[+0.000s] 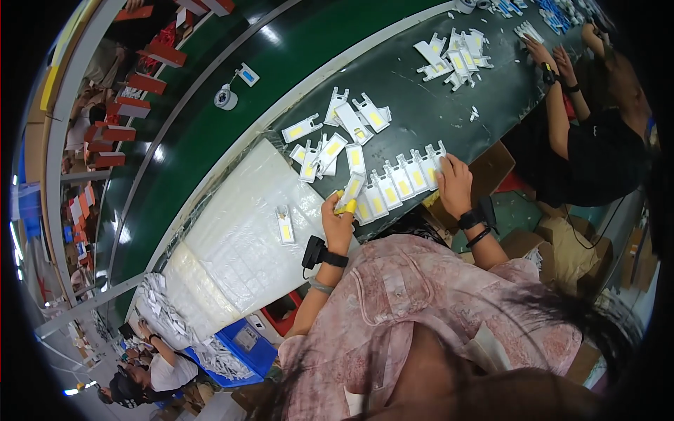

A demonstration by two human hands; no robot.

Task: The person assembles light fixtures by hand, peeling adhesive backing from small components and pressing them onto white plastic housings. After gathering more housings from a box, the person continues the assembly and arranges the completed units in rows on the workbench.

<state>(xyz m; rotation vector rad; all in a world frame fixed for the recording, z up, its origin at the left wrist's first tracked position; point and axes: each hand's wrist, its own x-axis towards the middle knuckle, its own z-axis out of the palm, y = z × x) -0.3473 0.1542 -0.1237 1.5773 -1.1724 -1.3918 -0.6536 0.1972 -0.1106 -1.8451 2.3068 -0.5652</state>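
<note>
My left hand (pixel 338 223), with yellow covers on its fingertips, is closed on a flat white piece with a yellow panel (pixel 354 185). It is at the left end of a slanting row of similar white pieces (pixel 402 185), standing side by side with their notched ends pointing away. At the row's right end my right hand (pixel 456 184) has its fingers bent around the edge of the last piece (pixel 439 156). Beyond the left hand lies a loose heap of the same white pieces (pixel 349 121). One single piece (pixel 285 224) rests on the plastic-wrapped sheet (pixel 239 231) to the left.
Another heap of white pieces (pixel 460 57) lies farther along the dark table (pixel 414 105). A co-worker's hands (pixel 544 59) work at the far right. A green conveyor belt (pixel 203 133) runs behind, carrying a white roll (pixel 225 98). A blue crate (pixel 242 351) stands lower left.
</note>
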